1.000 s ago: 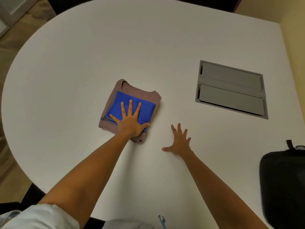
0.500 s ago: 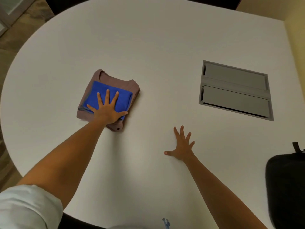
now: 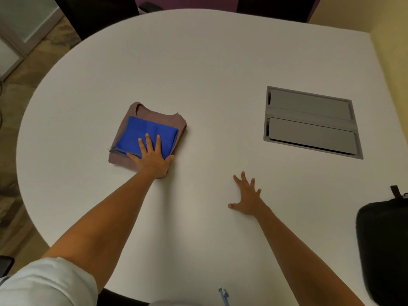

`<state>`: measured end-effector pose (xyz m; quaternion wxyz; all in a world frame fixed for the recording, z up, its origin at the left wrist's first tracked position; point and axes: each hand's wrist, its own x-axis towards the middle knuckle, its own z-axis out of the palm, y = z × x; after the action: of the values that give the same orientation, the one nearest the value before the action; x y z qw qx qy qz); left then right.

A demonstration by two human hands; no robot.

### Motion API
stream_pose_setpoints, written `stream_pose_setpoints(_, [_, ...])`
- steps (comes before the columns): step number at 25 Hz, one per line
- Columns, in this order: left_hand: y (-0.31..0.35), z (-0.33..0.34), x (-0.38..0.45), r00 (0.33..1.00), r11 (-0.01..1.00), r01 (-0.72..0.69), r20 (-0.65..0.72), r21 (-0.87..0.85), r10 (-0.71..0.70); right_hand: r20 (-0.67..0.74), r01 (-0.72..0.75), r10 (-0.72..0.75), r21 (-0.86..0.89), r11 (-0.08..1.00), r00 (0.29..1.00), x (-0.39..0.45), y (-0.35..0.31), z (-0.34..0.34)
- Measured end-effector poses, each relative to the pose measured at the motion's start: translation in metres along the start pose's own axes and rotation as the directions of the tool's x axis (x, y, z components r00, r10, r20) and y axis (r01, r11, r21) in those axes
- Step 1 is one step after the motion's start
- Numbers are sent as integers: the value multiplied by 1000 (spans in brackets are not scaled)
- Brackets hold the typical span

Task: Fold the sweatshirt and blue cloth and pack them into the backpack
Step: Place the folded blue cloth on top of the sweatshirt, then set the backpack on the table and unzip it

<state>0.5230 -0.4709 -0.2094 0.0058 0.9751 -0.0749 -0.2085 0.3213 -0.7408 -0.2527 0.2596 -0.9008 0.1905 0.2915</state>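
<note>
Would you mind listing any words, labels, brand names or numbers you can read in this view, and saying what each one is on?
None: no readable text shows anywhere in this view.
The folded sweatshirt, the blue cloth on it and the black backpack show no label or logo.
The grey hatch in the table carries no marking.

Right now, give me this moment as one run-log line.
folded mauve sweatshirt: under folded blue cloth | left hand: flat on stack | right hand: flat on white table | black backpack: unpacked, right edge
</note>
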Motion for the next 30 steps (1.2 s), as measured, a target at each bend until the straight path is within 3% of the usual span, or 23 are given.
stream_pose_setpoints(4, [15, -2, -26, 998, 996, -22, 64, 90, 16, -83, 62, -51, 136, 989, 995, -33, 20, 16])
stream_pose_setpoints(9, [66, -7, -78, 984, 986, -165, 73, 8, 164, -327, 84, 36, 347, 934, 944, -79, 46, 16])
stream_pose_setpoints(16, [197, -10, -163, 928, 923, -369, 10, -112, 373, -580, 95, 88, 278, 956, 810, -146, 109, -43])
stream_pose_setpoints(23, [344, -9, -259, 830, 798, -556, -99, -232, 549, -790, 174, 68, 217, 961, 609, -243, 182, -123])
stream_pose_setpoints(30, [461, 0, -358, 725, 645, -680, -192, -348, 661, -935, -6, 15, 13, 1000, 355, -366, 264, -222])
